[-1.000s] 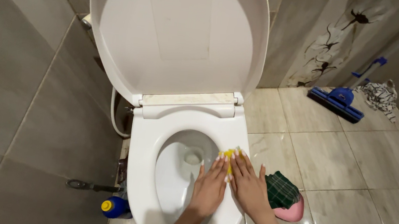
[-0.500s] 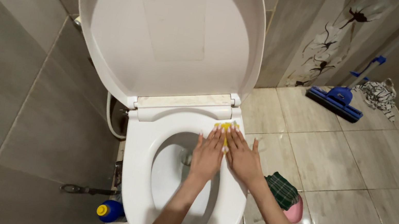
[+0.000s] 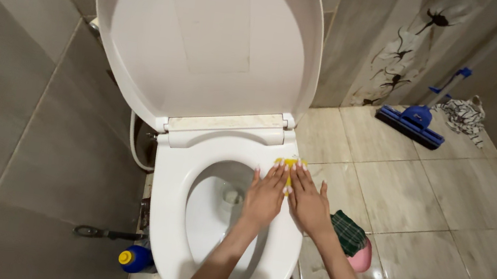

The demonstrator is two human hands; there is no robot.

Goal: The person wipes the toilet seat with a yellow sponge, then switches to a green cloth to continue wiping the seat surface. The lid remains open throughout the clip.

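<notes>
A white toilet stands below me with its lid [image 3: 208, 37] raised against the wall. Both my hands lie flat, side by side, on the right side of the seat [image 3: 175, 174]. My left hand [image 3: 264, 197] and my right hand [image 3: 308, 203] press down on a small yellow sponge [image 3: 291, 163], whose edge shows at my fingertips. The bowl [image 3: 212, 212] lies open just left of my left hand.
A blue bottle with a yellow cap [image 3: 135, 259] stands on the floor left of the toilet, near a hose [image 3: 133, 143]. A green checked cloth [image 3: 349, 232] over a pink object lies to the right. A blue mop head [image 3: 411, 122] and a crumpled rag [image 3: 464, 117] sit by the far wall.
My hands slid the sponge up the right side of the seat toward the hinge, then back down a little.
</notes>
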